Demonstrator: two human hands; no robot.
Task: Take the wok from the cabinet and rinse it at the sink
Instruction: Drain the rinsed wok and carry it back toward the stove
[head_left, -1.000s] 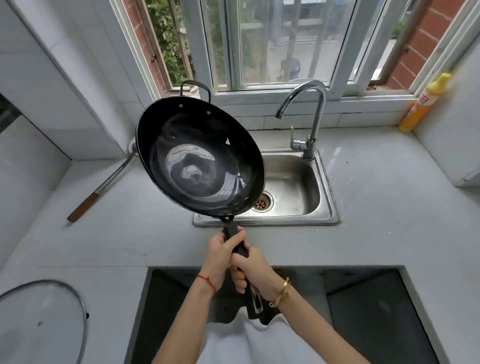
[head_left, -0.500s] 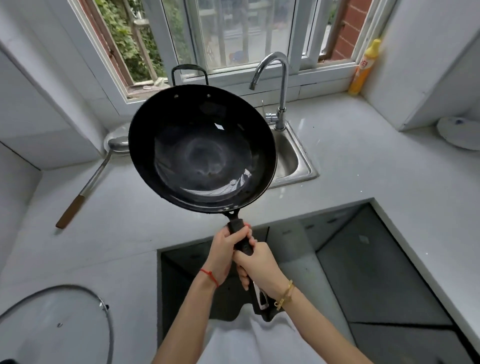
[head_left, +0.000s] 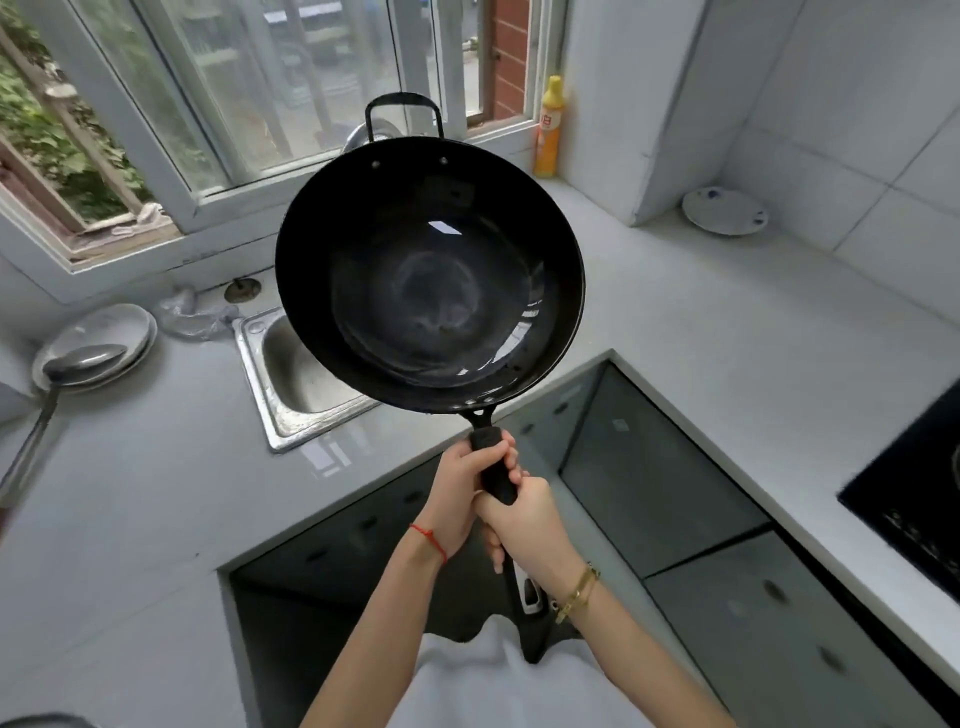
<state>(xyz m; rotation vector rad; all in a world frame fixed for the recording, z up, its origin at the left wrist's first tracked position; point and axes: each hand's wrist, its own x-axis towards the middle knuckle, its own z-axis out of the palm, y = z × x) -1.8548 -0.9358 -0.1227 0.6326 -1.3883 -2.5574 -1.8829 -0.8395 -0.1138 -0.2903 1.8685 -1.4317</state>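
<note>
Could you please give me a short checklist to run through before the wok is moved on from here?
1. Both hands on the handle: left hand above, right hand below: ok.
2. Wok lifted off the counter: ok.
3. Wok empty of water: cannot tell.
4. Sink basin free: only partly visible, cannot tell.
5. Tap off: hidden behind the wok, cannot tell.
6. Yellow bottle upright: ok.
</note>
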